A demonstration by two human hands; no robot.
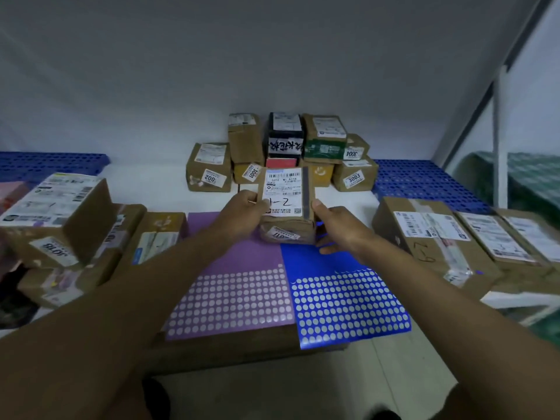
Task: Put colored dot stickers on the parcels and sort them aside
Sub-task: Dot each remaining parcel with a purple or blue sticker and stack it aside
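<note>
Brown cardboard fills my feed: a small brown cardboard parcel with a white shipping label (286,204) sits dead centre, gripped from both sides. I see the left hand (242,215) clamped on its left edge, thumb over the label's corner, and the right hand (336,228) pressing on the right edge beside a dark tape strip, thumb up against the box, other fingers reaching below it. Handwritten marks show on the label; I can't read them surely. The parcel's lower end is at the far edge of two sticker sheets lying side by side: a purple sheet of pale dot stickers (233,286) on the left, a blue sheet of pale dot stickers (342,298) on the right. Both sheets rest on a flat brown cardboard box (242,347) in front of me. No coloured dot shows on the held parcel's face. Beyond it, a cluster of stacked parcels with numbered tags (281,153) stands on the white surface. To the left, a pile of brown boxes (69,231); to the right, a row of flat labelled boxes (460,237). Blue perforated plastic pallets (424,183) line the back on both sides.
</note>
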